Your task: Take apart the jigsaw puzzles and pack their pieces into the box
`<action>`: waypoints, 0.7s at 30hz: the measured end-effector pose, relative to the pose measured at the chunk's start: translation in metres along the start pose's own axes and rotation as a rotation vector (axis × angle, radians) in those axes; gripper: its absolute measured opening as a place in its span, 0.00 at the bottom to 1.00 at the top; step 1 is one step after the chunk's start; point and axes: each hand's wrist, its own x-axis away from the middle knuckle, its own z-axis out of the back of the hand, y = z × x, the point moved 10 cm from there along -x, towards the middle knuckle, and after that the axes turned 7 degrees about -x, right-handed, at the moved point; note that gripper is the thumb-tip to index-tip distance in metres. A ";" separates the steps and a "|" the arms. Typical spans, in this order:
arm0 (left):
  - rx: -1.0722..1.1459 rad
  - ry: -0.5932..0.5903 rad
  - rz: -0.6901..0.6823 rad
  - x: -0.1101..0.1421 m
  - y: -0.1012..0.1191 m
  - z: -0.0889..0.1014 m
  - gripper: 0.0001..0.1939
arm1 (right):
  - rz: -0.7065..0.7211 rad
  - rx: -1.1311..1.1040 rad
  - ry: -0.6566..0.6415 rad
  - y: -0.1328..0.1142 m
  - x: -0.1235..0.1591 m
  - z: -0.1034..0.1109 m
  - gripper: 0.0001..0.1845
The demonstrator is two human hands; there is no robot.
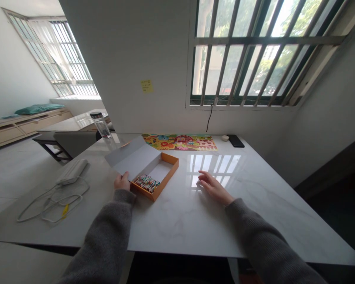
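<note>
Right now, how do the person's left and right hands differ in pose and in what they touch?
The left hand stands raised against the grey-lined lid of the orange box, while the right hand lies low on the marble tabletop, apart from the box. The left hand's fingers are hidden behind the lid; the right hand's show, loosely spread. Both emerge from grey knit sleeves.

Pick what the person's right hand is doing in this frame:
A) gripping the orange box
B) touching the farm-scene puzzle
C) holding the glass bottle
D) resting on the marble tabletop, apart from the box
D. The right hand lies on the white marble tabletop, with bare tabletop between it and the orange box.
</note>
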 end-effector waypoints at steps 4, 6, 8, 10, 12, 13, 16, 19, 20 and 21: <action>0.026 0.110 0.104 -0.004 -0.009 0.017 0.09 | 0.010 0.034 -0.002 -0.001 0.001 0.000 0.24; 0.035 0.163 0.135 -0.004 -0.010 0.027 0.08 | 0.019 0.050 -0.005 -0.001 0.001 -0.001 0.23; 0.045 0.260 0.144 -0.001 -0.006 0.044 0.07 | 0.028 0.069 -0.007 0.000 0.001 -0.002 0.23; 0.058 0.382 0.129 0.008 0.002 0.062 0.08 | 0.036 0.083 -0.007 0.000 0.002 -0.002 0.23; 0.074 0.459 0.077 0.021 0.016 0.073 0.08 | 0.041 0.087 -0.005 0.000 0.002 -0.003 0.23; 0.097 0.468 0.010 0.029 0.028 0.075 0.08 | 0.043 0.089 -0.003 0.000 0.002 -0.003 0.23; 0.181 0.406 -0.205 0.063 0.068 0.060 0.10 | 0.061 0.117 0.002 -0.004 0.002 -0.004 0.21; 0.248 0.036 -0.357 0.107 0.112 0.005 0.08 | 0.120 0.175 -0.010 -0.014 0.004 -0.009 0.18; 0.259 -0.112 -0.425 0.126 0.128 -0.018 0.08 | 0.140 0.194 -0.019 -0.017 0.004 -0.011 0.17; 0.246 -0.265 -0.493 0.146 0.144 -0.042 0.08 | 0.155 0.213 -0.027 -0.019 0.005 -0.013 0.17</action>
